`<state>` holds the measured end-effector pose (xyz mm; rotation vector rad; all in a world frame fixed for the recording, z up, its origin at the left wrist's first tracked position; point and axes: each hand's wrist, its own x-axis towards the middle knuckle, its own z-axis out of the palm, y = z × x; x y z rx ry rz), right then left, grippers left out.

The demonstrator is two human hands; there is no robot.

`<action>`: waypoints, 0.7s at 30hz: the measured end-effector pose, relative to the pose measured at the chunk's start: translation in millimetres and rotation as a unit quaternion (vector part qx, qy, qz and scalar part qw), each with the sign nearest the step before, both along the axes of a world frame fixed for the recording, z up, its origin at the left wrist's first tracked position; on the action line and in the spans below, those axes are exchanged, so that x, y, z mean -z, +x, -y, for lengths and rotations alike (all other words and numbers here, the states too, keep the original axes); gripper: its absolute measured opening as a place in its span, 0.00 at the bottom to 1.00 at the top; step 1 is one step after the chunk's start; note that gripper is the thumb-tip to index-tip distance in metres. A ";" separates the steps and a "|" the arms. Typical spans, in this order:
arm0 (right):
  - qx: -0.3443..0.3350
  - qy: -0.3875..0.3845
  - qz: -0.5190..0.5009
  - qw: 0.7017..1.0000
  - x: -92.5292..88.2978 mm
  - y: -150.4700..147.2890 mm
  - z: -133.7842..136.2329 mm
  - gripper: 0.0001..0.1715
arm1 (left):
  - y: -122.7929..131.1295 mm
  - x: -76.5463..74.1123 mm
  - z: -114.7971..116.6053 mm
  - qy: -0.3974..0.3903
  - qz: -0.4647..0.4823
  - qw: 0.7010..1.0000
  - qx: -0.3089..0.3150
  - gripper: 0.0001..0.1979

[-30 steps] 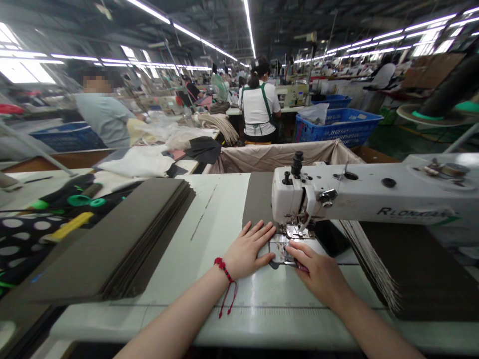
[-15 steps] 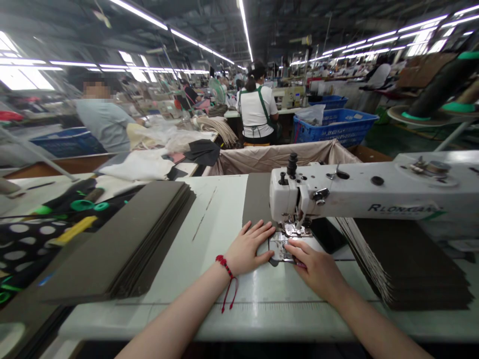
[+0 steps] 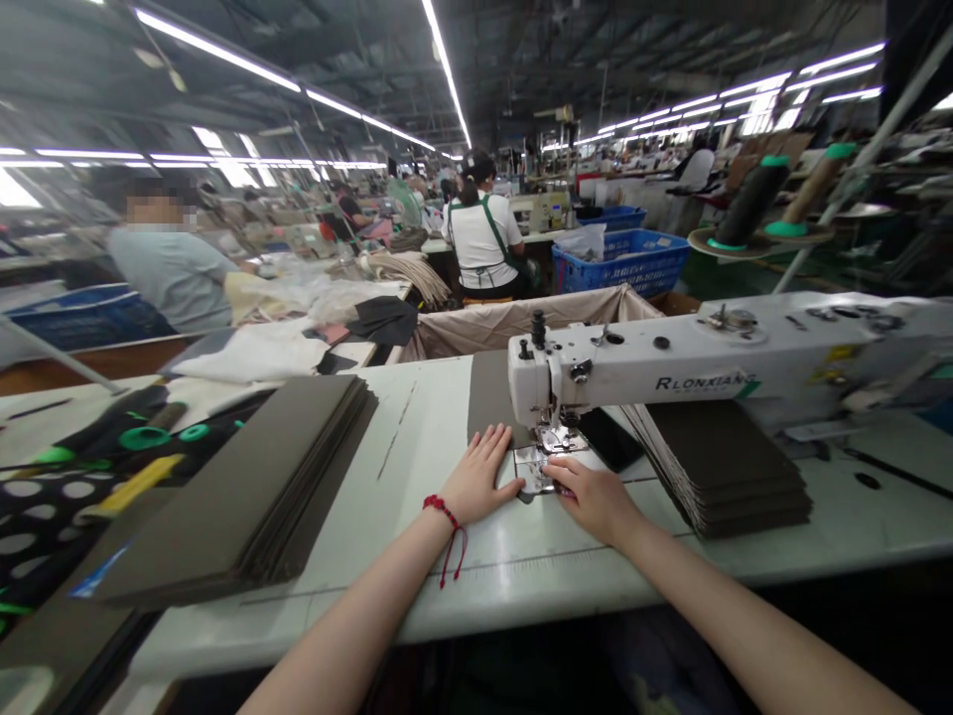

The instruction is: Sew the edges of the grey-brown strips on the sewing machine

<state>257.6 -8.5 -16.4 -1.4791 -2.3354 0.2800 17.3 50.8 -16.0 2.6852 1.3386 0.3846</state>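
**Twos Led the Count on the Tabletop [image 3: 424,477]**

One sewing machine [image 3: 632,367] stood there, and two hands worked in front of it: one left hand [image 3: 480,477], wearing one red bracelet [image 3: 447,526], and one right hand [image 3: 592,501]. Two stacks of dark fabric panels lay on the tabletop, one stack [image 3: 238,487] toward the left edge and one stack [image 3: 719,467] toward the right edge. Two thread cones [image 3: 751,204] rose behind the machine. Beyond the far edge were three blue crates [image 3: 621,263] and two nearby co-workers [image 3: 483,233].
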 end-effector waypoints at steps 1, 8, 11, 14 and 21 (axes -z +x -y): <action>0.001 -0.001 0.002 1.000 -0.8 -0.6 0.2 0.26 | 1.2 -1.0 -1.3 0.002 -0.002 1.000 -0.009 0.40; 0.005 -0.023 0.012 1.000 -18.8 -3.9 6.0 0.23 | 14.3 -11.7 -6.4 0.028 -0.025 0.982 -0.184 0.22; 0.004 -0.035 0.000 0.999 -30.4 8.5 33.8 0.20 | -0.1 -3.4 23.9 0.043 -0.046 0.966 -0.252 0.22; 0.006 -0.066 -0.082 0.994 -30.5 31.5 82.5 0.18 | -36.5 8.4 73.7 0.041 -0.068 0.960 -0.270 0.24; 0.157 -0.178 -0.249 0.939 13.6 53.6 170.5 0.20 | -76.2 3.5 148.5 -0.027 -0.079 0.995 -0.050 0.34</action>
